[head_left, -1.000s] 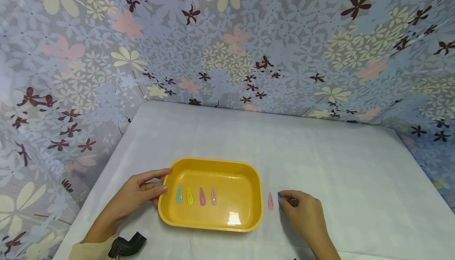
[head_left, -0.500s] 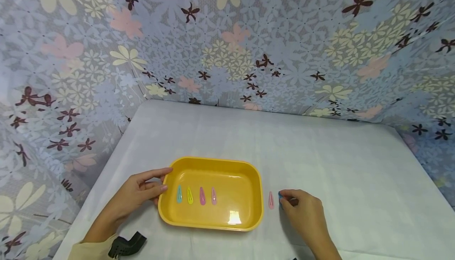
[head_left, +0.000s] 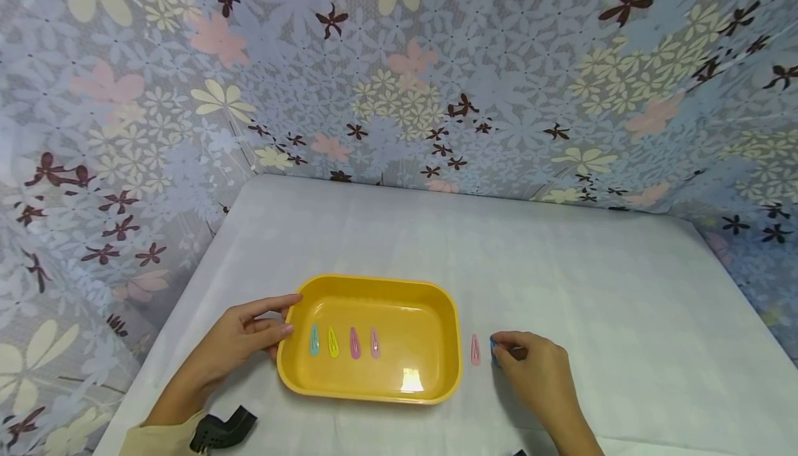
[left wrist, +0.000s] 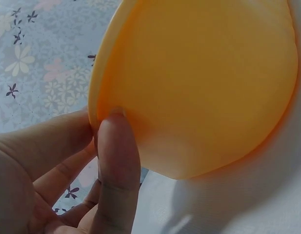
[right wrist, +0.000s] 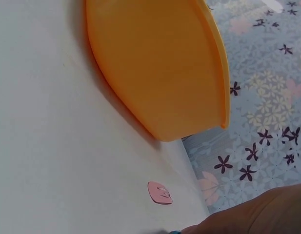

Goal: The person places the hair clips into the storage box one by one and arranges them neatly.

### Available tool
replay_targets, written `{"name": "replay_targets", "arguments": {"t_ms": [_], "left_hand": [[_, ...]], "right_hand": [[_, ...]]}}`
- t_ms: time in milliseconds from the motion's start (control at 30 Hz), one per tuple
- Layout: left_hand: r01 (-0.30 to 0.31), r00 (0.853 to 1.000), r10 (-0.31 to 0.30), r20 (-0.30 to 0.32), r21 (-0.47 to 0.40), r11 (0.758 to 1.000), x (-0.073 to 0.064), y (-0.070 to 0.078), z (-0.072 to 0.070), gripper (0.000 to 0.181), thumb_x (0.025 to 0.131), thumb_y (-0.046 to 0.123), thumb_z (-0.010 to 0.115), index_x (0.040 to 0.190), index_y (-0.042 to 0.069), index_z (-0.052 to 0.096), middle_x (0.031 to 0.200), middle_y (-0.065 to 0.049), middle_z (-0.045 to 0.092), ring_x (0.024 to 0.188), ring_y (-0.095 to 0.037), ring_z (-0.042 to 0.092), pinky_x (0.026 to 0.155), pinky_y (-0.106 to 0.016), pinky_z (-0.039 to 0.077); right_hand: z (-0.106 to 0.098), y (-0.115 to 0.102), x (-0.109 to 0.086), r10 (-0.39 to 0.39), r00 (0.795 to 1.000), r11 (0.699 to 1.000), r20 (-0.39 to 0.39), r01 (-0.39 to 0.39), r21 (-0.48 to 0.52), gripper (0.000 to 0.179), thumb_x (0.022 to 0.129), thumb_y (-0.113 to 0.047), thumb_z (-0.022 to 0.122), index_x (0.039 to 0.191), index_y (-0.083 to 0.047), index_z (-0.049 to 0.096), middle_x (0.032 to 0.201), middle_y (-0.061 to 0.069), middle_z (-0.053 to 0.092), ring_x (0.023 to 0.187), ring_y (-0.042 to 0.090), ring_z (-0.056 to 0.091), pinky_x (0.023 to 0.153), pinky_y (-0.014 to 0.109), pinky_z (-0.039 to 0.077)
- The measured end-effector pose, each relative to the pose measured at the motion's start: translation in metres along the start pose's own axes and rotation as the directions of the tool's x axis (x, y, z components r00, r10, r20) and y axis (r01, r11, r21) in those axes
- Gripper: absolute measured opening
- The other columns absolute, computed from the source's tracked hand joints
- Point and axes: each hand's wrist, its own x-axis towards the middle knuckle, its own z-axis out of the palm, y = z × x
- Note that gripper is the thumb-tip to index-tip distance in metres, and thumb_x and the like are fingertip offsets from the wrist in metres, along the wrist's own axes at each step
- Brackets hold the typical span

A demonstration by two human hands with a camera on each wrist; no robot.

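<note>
My left hand (head_left: 237, 338) holds the left end of a yellow tray (head_left: 369, 399), thumb and fingers at its edge; the left wrist view shows the thumb against the tray's wall (left wrist: 204, 83). On the tray's floor lie a light blue snap hair clip (head_left: 314, 341), a yellow one (head_left: 333, 342), a magenta one (head_left: 355, 343) and a pale pink one (head_left: 375, 343), in a row. Just right of the tray, a pink hair clip (head_left: 476, 350) lies on the cloth. Beside it my right hand (head_left: 535, 366) pinches a blue hair clip (head_left: 494, 346), mostly hidden by the fingers.
A white cloth (head_left: 611, 290) covers the table. Floral fabric (head_left: 399, 75) hangs behind it and along the sides. A black strap piece (head_left: 223, 430) sits at my left wrist.
My right hand has shifted slightly to the right with the blue hair clip, a little farther from the pink one. The left hand and the tray stay in place.
</note>
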Motion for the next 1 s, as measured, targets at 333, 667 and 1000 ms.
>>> {"name": "replay_targets", "arguments": {"t_ms": [333, 667, 1000], "left_hand": [[-0.014, 1.000, 0.014, 0.009, -0.007, 1.000, 0.0000, 0.0004, 0.0003, 0.053, 0.099, 0.008, 0.068, 0.147, -0.007, 0.049, 0.113, -0.024, 0.059, 0.068, -0.015, 0.065, 0.065, -0.033, 0.061], [-0.009, 1.000, 0.009, 0.009, -0.004, 1.000, -0.0002, 0.0004, 0.0006, 0.053, 0.099, 0.008, 0.068, 0.147, -0.008, 0.049, 0.114, -0.025, 0.059, 0.069, -0.015, 0.065, 0.064, -0.033, 0.061], [-0.017, 1.000, 0.017, 0.005, -0.003, 1.000, 0.0005, -0.0010, 0.0006, 0.053, 0.099, 0.008, 0.068, 0.146, -0.008, 0.050, 0.114, -0.025, 0.058, 0.067, -0.015, 0.064, 0.064, -0.032, 0.061]], "right_hand": [[-0.0026, 0.0023, 0.0011, 0.010, 1.000, 1.000, 0.025, -0.010, 0.009, 0.012, 0.089, -0.007, 0.076, 0.100, -0.004, 0.081, 0.090, 0.004, 0.075, 0.083, 0.024, 0.074, 0.066, 0.032, 0.061], [-0.0038, 0.0027, 0.0009, 0.036, 0.999, 0.999, 0.020, -0.036, 0.003, 0.013, 0.089, -0.010, 0.077, 0.101, -0.007, 0.082, 0.089, 0.001, 0.075, 0.081, 0.016, 0.070, 0.064, 0.022, 0.056], [-0.0037, 0.0056, 0.0015, 0.037, 0.999, 0.999, 0.019, -0.037, 0.013, 0.014, 0.090, -0.011, 0.077, 0.103, -0.009, 0.082, 0.087, -0.003, 0.073, 0.080, 0.014, 0.069, 0.063, 0.020, 0.054]]}}
